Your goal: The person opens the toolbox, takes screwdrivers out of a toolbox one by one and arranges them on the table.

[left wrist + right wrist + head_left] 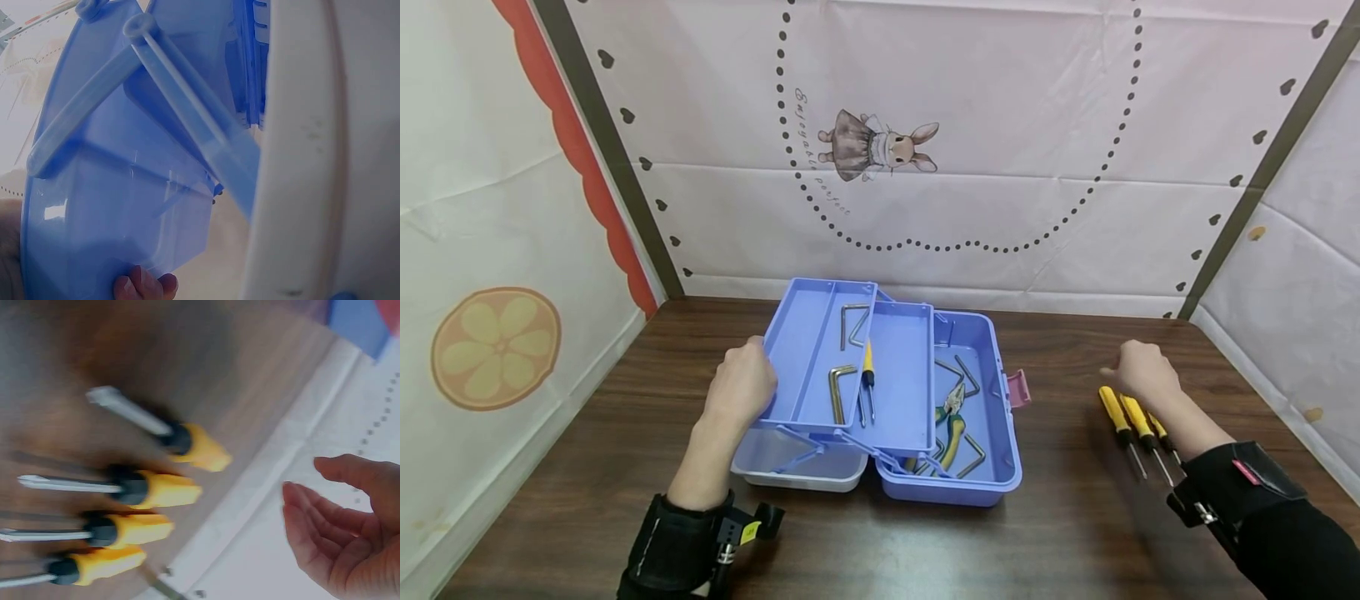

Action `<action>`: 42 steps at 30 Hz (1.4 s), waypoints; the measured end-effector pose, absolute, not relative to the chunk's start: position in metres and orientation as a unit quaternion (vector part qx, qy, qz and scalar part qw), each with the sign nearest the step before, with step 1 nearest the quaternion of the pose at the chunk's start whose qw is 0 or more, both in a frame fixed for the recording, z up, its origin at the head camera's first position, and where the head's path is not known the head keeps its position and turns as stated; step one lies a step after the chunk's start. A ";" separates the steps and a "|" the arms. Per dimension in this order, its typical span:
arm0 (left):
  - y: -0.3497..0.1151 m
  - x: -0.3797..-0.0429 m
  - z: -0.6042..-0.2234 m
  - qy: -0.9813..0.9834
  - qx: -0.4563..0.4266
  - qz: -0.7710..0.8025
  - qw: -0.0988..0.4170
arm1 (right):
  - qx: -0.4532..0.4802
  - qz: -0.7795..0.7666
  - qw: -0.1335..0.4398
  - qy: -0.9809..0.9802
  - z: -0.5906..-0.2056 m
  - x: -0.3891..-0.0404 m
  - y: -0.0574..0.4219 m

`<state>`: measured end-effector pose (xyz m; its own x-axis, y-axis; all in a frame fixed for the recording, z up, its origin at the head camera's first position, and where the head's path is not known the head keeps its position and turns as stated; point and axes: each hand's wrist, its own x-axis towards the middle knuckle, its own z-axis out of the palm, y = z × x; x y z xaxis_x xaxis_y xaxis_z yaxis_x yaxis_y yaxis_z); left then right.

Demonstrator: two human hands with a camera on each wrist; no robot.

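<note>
My left hand point(741, 383) grips the left edge of the upper tray point(805, 350) of a blue cantilever toolbox point(947, 493); its fingertips point(147, 284) show against the tray's underside in the left wrist view. The tray holds L-shaped hex keys point(837, 392). A yellow-handled screwdriver point(868, 367) lies at its right edge, partly hidden. Pliers point(955, 437) with green and yellow handles and more hex keys lie in the box's base. My right hand point(1144, 372) is over several yellow-handled screwdrivers point(165, 489) lying side by side, its thumb and loosely bent fingers apart with nothing between them.
The toolbox's translucent lid point(805, 482) lies folded out to the left beneath the raised trays. A pink latch point(1018, 388) sticks out on the box's right side. White printed cloth walls point(970, 208) bound the brown wooden table point(1060, 533) at the back and sides.
</note>
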<state>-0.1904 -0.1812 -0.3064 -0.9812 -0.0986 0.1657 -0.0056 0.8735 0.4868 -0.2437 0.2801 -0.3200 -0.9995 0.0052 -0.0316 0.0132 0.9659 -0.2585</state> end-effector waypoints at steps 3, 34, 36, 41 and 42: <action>-0.181 -0.191 -0.305 -0.963 0.029 -0.251 0.090 | -0.020 -0.142 -0.037 0.989 -0.308 -0.244 0.267; -0.180 -0.189 -0.306 -0.963 0.026 -0.254 0.088 | -0.235 -0.224 -0.024 0.945 -0.278 -0.251 0.066; -0.180 -0.189 -0.307 -0.963 0.026 -0.253 0.089 | -0.220 -0.215 -0.010 0.951 -0.282 -0.252 0.058; -0.181 -0.189 -0.306 -0.963 0.025 -0.250 0.095 | -0.189 -0.191 0.030 0.963 -0.289 -0.256 0.040; -0.181 -0.189 -0.306 -0.963 0.025 -0.250 0.095 | -0.185 -0.189 0.039 0.964 -0.290 -0.256 0.038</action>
